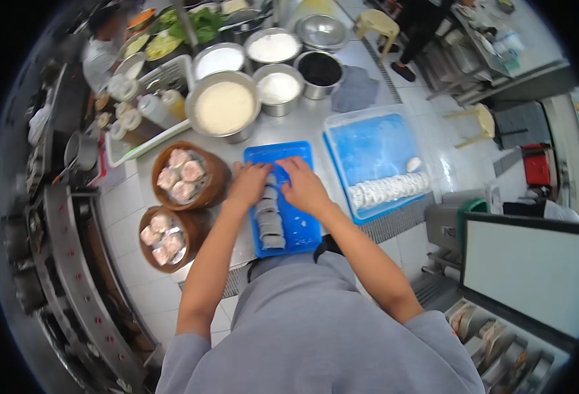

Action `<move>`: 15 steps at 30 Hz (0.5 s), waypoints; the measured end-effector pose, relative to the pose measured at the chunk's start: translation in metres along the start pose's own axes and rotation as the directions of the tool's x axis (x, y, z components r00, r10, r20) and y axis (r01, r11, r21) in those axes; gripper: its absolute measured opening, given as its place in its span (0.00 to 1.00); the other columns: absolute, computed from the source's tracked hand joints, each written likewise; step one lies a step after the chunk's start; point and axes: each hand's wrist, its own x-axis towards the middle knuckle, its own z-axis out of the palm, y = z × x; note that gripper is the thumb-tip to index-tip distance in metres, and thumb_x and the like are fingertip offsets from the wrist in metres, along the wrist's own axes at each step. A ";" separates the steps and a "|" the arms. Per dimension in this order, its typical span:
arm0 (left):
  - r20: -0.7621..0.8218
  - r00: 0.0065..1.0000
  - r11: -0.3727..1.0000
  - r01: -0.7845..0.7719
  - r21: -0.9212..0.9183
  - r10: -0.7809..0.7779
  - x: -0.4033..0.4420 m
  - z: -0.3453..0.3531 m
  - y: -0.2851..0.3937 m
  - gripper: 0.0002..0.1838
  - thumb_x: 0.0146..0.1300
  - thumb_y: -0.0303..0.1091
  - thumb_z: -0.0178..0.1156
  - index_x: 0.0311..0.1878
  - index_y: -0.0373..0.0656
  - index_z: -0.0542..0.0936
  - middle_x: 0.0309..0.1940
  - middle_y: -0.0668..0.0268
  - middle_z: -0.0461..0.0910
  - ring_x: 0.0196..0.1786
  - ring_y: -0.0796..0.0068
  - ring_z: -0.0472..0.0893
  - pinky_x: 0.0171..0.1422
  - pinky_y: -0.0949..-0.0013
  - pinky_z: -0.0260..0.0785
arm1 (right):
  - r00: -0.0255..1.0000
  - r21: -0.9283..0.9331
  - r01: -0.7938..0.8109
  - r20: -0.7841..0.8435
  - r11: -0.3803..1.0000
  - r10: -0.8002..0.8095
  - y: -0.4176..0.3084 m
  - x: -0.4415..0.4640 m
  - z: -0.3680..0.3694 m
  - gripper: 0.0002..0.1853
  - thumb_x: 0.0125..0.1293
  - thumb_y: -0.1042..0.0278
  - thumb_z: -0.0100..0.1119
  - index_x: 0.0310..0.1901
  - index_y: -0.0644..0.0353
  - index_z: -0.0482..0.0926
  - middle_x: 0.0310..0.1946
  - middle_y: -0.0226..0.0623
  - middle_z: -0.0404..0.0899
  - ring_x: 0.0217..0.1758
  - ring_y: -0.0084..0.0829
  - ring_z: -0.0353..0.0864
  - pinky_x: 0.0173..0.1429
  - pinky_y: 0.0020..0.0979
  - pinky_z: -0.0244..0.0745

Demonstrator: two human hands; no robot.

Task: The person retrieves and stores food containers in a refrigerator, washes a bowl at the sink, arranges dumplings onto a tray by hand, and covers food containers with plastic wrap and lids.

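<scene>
A blue tray (302, 243) lies in front of me on the metal table. Along its left half runs a row of grey, folded dumplings (271, 228). My left hand (250, 184) is over the far end of that row, its fingers bent and slightly apart, fingertips by the farthest dumpling; whether they touch it I cannot make out. My right hand (304, 189) hovers over the tray's right side, thumb apart from the fingers, with nothing visible in it. Two round steamer baskets (218, 176) (194, 238) stand at the left, each holding several pinkish-white pieces.
A clear-edged blue tray (368, 141) at the right holds a row of white dumplings (391, 188). Farther back stand a bowl of pale crumbs (225, 108), bowls of white powder (279, 85) and a dark-filled bowl (320, 69). A white basket (183, 72) has squeeze bottles (153, 108). A grey cloth (356, 88) lies nearby.
</scene>
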 end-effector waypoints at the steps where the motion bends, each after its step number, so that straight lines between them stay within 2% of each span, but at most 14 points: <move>1: 0.038 0.999 1.000 0.001 -0.001 -0.001 0.000 0.002 -0.004 0.28 0.52 0.19 0.57 0.59 0.51 0.79 0.49 0.62 0.85 0.54 0.55 0.81 0.58 0.45 0.61 | 1.000 -0.025 -0.024 -0.015 0.999 0.024 -0.004 -0.007 -0.016 0.26 0.57 0.78 0.58 0.60 0.63 0.76 0.57 0.50 0.75 0.62 0.53 0.75 0.65 0.44 0.73; 2: 0.137 0.989 0.999 0.053 0.004 -0.053 0.000 -0.013 0.004 0.27 0.56 0.22 0.59 0.61 0.51 0.78 0.51 0.60 0.83 0.57 0.55 0.80 0.63 0.44 0.60 | 0.999 0.004 -0.033 -0.042 0.999 0.033 -0.004 -0.015 -0.031 0.26 0.56 0.79 0.58 0.60 0.62 0.76 0.58 0.49 0.75 0.63 0.53 0.74 0.66 0.43 0.73; 3: 0.167 0.984 0.998 0.062 -0.016 -0.059 -0.002 -0.024 0.008 0.30 0.52 0.21 0.63 0.62 0.50 0.77 0.53 0.60 0.82 0.58 0.55 0.79 0.64 0.44 0.60 | 0.997 0.035 -0.040 -0.067 0.999 0.043 -0.002 -0.022 -0.044 0.27 0.56 0.79 0.58 0.60 0.60 0.77 0.59 0.48 0.74 0.64 0.52 0.74 0.67 0.42 0.72; 5: 0.119 0.993 0.999 0.022 -0.035 -0.017 -0.003 -0.027 0.016 0.30 0.51 0.22 0.64 0.61 0.50 0.78 0.54 0.62 0.81 0.59 0.56 0.77 0.63 0.45 0.60 | 0.990 0.022 -0.032 -0.135 0.999 0.035 0.018 -0.037 -0.082 0.25 0.57 0.79 0.58 0.60 0.60 0.77 0.59 0.48 0.75 0.63 0.51 0.74 0.67 0.42 0.72; 7: -0.062 0.998 0.996 0.002 -0.091 -0.008 -0.004 -0.038 0.026 0.28 0.52 0.22 0.64 0.60 0.50 0.79 0.54 0.63 0.81 0.59 0.58 0.77 0.61 0.49 0.60 | 0.979 -0.164 -0.002 -0.201 0.986 -0.031 0.045 -0.052 -0.130 0.25 0.55 0.81 0.57 0.57 0.61 0.79 0.57 0.47 0.76 0.61 0.50 0.76 0.65 0.45 0.73; 8: -0.128 0.992 0.994 -0.028 -0.101 0.015 -0.003 -0.041 0.037 0.25 0.54 0.25 0.65 0.58 0.49 0.80 0.54 0.64 0.81 0.58 0.60 0.77 0.59 0.52 0.60 | 0.983 -0.258 -0.030 -0.185 0.966 -0.019 0.064 -0.059 -0.155 0.25 0.54 0.82 0.58 0.57 0.61 0.79 0.57 0.46 0.77 0.61 0.50 0.76 0.65 0.44 0.73; 9: -0.124 0.992 0.994 -0.031 -0.103 0.018 0.000 -0.041 0.050 0.25 0.54 0.25 0.65 0.58 0.49 0.80 0.54 0.64 0.81 0.58 0.60 0.77 0.59 0.52 0.60 | 0.986 -0.347 -0.055 -0.169 0.936 -0.005 0.085 -0.065 -0.180 0.26 0.53 0.83 0.58 0.56 0.60 0.80 0.57 0.46 0.77 0.61 0.49 0.76 0.64 0.44 0.73; 11: -0.166 0.981 0.961 -0.143 -0.236 0.105 0.008 -0.041 0.082 0.22 0.59 0.29 0.64 0.58 0.50 0.80 0.54 0.63 0.82 0.58 0.60 0.77 0.61 0.54 0.59 | 0.997 -0.587 -0.070 -0.061 0.807 0.043 0.120 -0.071 -0.225 0.24 0.56 0.81 0.57 0.57 0.58 0.80 0.57 0.43 0.77 0.63 0.46 0.75 0.65 0.45 0.72; 12: -0.168 0.975 0.939 -0.189 -0.287 0.145 0.012 -0.037 0.100 0.20 0.60 0.31 0.65 0.57 0.50 0.81 0.54 0.63 0.82 0.58 0.61 0.77 0.61 0.55 0.60 | 0.997 -0.586 -0.070 -0.059 0.807 0.043 0.134 -0.074 -0.239 0.24 0.56 0.81 0.57 0.57 0.58 0.80 0.57 0.43 0.77 0.63 0.46 0.75 0.65 0.45 0.72; 14: -0.173 0.969 0.913 -0.228 -0.337 0.177 0.023 -0.026 0.135 0.19 0.61 0.33 0.65 0.57 0.50 0.81 0.54 0.63 0.83 0.58 0.61 0.77 0.61 0.56 0.60 | 0.984 -0.770 0.042 0.143 0.637 0.109 0.162 -0.073 -0.257 0.21 0.62 0.75 0.55 0.58 0.55 0.79 0.59 0.40 0.77 0.66 0.42 0.73 0.68 0.48 0.69; 15: -0.142 0.969 0.898 -0.243 -0.367 0.204 0.029 -0.017 0.149 0.19 0.61 0.33 0.66 0.56 0.50 0.81 0.54 0.63 0.82 0.58 0.62 0.77 0.61 0.56 0.60 | 0.983 -0.768 0.046 0.148 0.639 0.107 0.178 -0.074 -0.262 0.21 0.62 0.75 0.55 0.58 0.55 0.79 0.59 0.40 0.77 0.66 0.42 0.73 0.68 0.48 0.69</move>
